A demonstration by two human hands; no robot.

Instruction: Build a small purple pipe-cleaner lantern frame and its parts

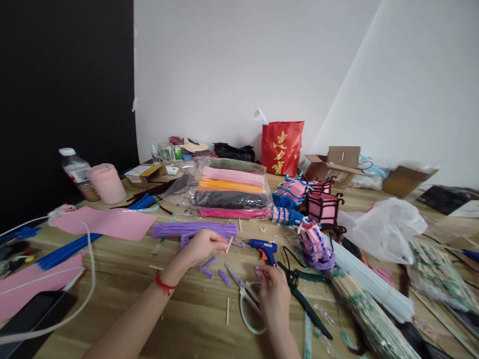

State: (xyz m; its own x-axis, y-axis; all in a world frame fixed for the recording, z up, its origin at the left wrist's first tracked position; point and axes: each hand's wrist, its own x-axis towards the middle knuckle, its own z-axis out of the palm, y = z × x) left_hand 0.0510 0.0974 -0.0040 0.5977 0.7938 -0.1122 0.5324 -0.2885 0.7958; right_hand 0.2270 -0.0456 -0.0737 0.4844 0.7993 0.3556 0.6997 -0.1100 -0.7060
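Both forearms reach forward, the left hand pinching, the right hand loosely curled.

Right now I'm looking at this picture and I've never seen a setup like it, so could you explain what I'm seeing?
There's no machine here, just a person's two bare hands. The single picture comes from a camera worn on the head, looking forward and down over a wooden table.

The left hand pinches a short wooden stick in its fingers. The right hand is beside the scissors; whether its fingers hold anything is hard to tell.

Beyond the hands lie a purple bundle of stems and a blue glue gun. Farther back are a clear packet of coloured stems and a red bag.
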